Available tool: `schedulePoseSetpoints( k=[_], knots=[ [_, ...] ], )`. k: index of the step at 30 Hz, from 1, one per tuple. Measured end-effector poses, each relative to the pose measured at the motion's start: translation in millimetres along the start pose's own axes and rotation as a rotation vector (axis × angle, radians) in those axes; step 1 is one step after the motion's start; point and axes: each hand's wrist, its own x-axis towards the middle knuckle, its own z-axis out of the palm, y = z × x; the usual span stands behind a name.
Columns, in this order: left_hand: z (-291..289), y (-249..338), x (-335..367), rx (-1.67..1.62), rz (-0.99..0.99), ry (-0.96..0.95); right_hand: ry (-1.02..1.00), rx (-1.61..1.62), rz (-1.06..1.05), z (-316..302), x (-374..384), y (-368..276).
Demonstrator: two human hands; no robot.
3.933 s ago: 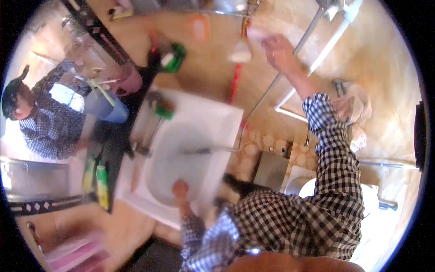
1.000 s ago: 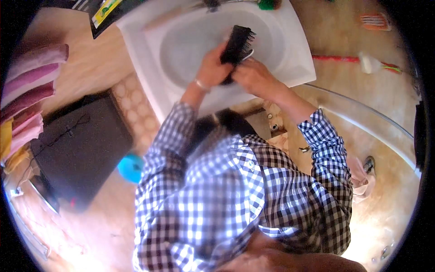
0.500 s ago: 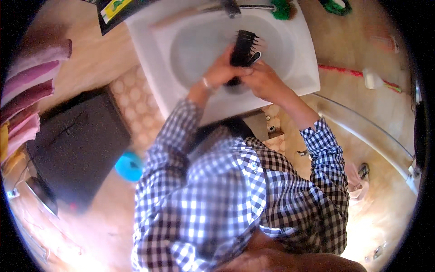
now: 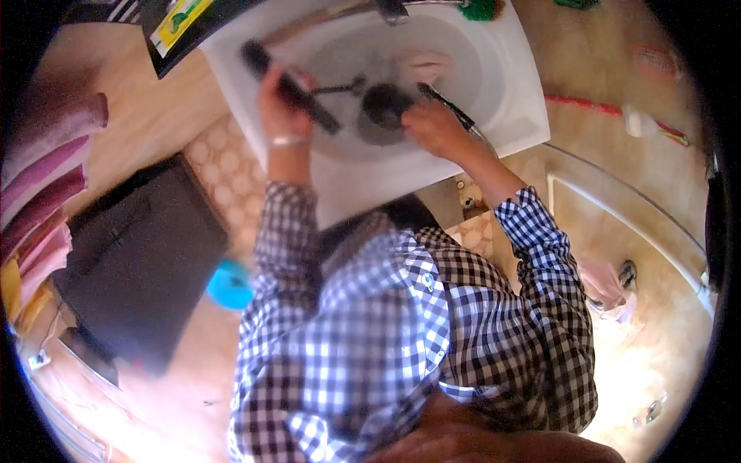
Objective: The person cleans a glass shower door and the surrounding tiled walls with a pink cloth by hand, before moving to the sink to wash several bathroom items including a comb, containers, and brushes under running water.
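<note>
My left hand [image 4: 279,112] has moved over the left side of the white sink [image 4: 532,116]. Its fingers are closed round a blurred black bar-shaped brush [image 4: 316,114], from which a thin dark rod sticks out over the basin. Low over the basin's middle, my right hand [image 4: 438,127] is closed on a slim black stick with a pale shine [image 4: 451,106], which slants across the knuckles. A dark round thing [image 4: 384,104] sits at its fingertips; whether the hand touches it I cannot tell. A pale pinkish blur [image 4: 428,65] shows farther back in the basin.
The tap [image 4: 392,11] reaches over the basin's far edge, beside a green bristly thing [image 4: 482,9]. A black-framed yellow item [image 4: 181,23] stands at the far left. On the left lie a dark panel [image 4: 147,255] and a blue round container [image 4: 229,285]. Pink and purple towels [image 4: 58,162] hang there.
My hands have parted. The left carried the black brush left and turned it lengthwise; the right stayed over the basin with the slim stick. The dark round thing in the basin now shows more.
</note>
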Motion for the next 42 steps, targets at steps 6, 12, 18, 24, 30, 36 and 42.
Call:
schedulePoseSetpoints(
  k=[6,12,18,24,30,36,42],
  knots=[
    [-44.3,71.3,40.3,0.165,0.105,-0.005,0.187,-0.037,0.036,20.1,-5.8,18.9],
    [-10.6,74.7,67.8,0.349,0.709,0.203,0.224,-0.214,0.061,26.9,-1.8,14.8],
    [-6.1,62.8,99.5,0.792,1.096,0.11,0.171,-0.339,0.144,30.7,34.9,13.6],
    [-1.0,45.6,94.2,1.431,1.079,0.57,0.29,-0.014,0.317,74.2,46.2,53.8],
    [-12.6,48.0,81.4,1.672,1.066,0.426,-0.05,0.278,0.503,49.1,42.3,76.5],
    [-34.9,46.4,77.6,1.728,1.082,0.322,0.543,0.965,0.765,51.8,3.9,89.6],
    [-8.6,26.3,36.4,1.725,1.177,0.17,0.612,0.759,0.623,17.7,-20.8,87.2]
  ],
)
